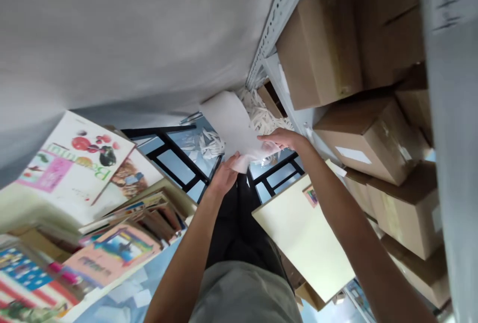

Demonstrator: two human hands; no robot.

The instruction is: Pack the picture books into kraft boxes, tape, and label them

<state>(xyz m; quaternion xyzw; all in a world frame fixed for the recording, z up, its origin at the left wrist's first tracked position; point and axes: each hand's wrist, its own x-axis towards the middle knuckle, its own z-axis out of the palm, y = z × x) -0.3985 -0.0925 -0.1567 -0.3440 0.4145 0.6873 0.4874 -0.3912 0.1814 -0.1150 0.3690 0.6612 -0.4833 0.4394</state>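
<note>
Both of my hands hold one white sheet of paper (233, 126) out in front of me, curled and bent upward. My left hand (225, 176) pinches its lower edge. My right hand (284, 139) grips its right edge. Beyond the sheet lies a heap of white paper strips (261, 114) at the foot of a metal shelf. A cream-coloured flat book or board (304, 236) leans under my right forearm.
A metal shelf upright (276, 19) and stacked brown cardboard boxes (369, 134) fill the right. Piles of colourful picture books (93, 213) lie at the left. A black frame (179, 163) crosses a blue floor. A grey wall (130, 29) rises above.
</note>
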